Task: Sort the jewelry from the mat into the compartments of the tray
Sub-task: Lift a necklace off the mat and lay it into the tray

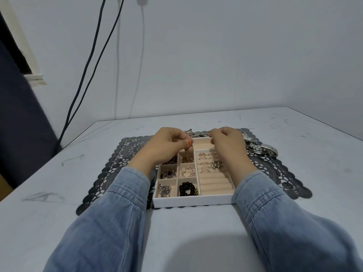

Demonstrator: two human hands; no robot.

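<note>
Head view: your left grip (167, 145) pinches a gold piece (188, 151) hanging straight above its compartment (187, 159) in the tray (192, 201); right grip (225, 142) curled, hold unclear.

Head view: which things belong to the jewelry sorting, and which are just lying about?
Job: tray; lace mat; watches on the mat; gold piece pinched in the left hand; right hand beside it.
Lying about: black cables down the wall; dark curtain at left.
</note>
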